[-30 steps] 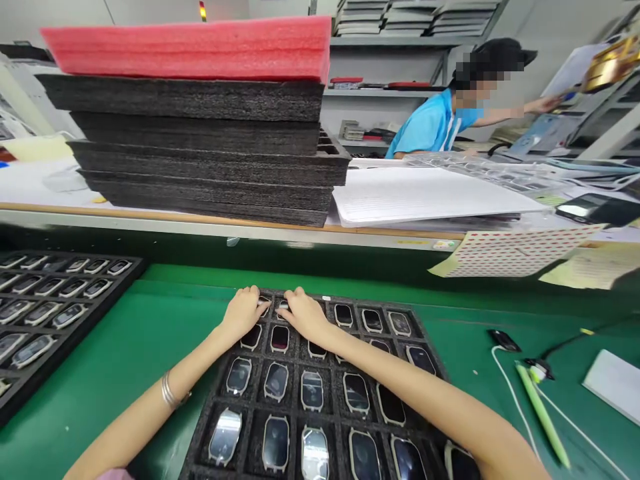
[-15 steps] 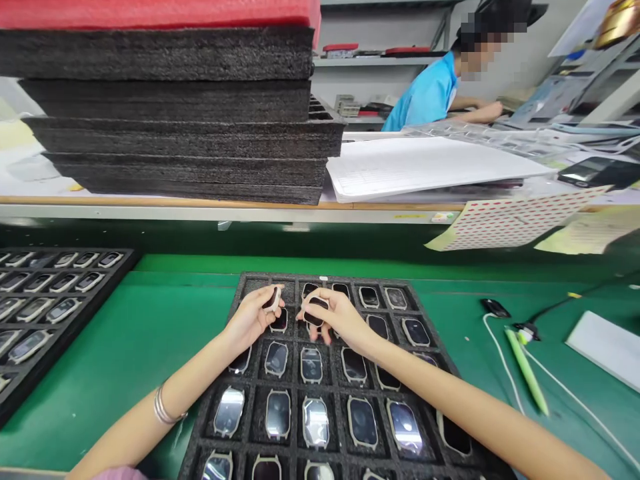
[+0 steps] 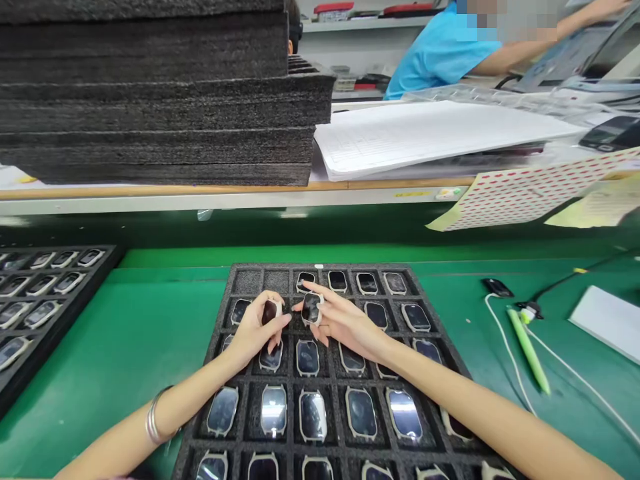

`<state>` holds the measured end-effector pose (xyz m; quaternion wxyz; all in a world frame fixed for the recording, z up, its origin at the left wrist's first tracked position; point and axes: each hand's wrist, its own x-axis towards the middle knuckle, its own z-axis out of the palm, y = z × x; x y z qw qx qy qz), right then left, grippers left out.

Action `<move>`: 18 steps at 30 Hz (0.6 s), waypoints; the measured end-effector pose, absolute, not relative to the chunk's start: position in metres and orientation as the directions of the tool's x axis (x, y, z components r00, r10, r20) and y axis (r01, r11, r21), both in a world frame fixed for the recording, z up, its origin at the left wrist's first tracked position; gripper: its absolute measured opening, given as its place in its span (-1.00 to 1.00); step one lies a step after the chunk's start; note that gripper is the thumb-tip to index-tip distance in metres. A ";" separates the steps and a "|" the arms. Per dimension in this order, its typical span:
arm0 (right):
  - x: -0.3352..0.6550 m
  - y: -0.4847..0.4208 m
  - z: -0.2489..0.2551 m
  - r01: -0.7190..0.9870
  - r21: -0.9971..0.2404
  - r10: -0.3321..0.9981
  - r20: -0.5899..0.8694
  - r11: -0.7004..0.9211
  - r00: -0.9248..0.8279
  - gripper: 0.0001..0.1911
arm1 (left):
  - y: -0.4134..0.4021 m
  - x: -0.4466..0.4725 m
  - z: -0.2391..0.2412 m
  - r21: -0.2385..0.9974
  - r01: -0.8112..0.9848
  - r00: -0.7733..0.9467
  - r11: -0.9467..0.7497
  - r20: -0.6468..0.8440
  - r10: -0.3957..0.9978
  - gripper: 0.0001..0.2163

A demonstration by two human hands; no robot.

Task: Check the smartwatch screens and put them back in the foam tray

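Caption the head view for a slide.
Left hand and right hand each hold a rounded, dark-screened watch case over a gridded black foam tray.

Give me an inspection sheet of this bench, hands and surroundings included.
Surface: green bench top, below a raised shelf.
Job's things: foam tray of strapless watches; second tray of watches at left.
Clutter: green stick, white block, small black gadget, at right.
Hands: left hand holds one watch, right hand another watch.
Cables: white cable and black cable at right.
Surroundings: foam stack, papers; person in blue behind.
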<state>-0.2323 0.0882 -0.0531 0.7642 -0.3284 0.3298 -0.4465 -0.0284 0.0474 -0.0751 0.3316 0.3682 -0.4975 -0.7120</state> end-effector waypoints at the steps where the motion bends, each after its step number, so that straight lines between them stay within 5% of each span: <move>1: -0.232 0.088 -0.055 0.463 -0.798 -0.899 -0.212 0.386 0.384 -0.41 | 0.048 -0.028 -0.076 0.963 0.076 -0.511 -0.259 -0.186 -0.839 -0.74; 8: -0.227 0.092 -0.070 0.405 -0.827 -0.873 -0.194 0.391 0.446 -0.48 | 0.056 -0.028 -0.077 0.976 -0.096 -0.522 -0.193 -0.215 -0.826 -0.78; 18: -0.229 0.089 -0.067 0.484 -0.729 -0.811 -0.165 0.484 0.561 -0.55 | 0.062 -0.026 -0.082 0.975 -0.091 -0.467 -0.202 -0.220 -0.856 -0.67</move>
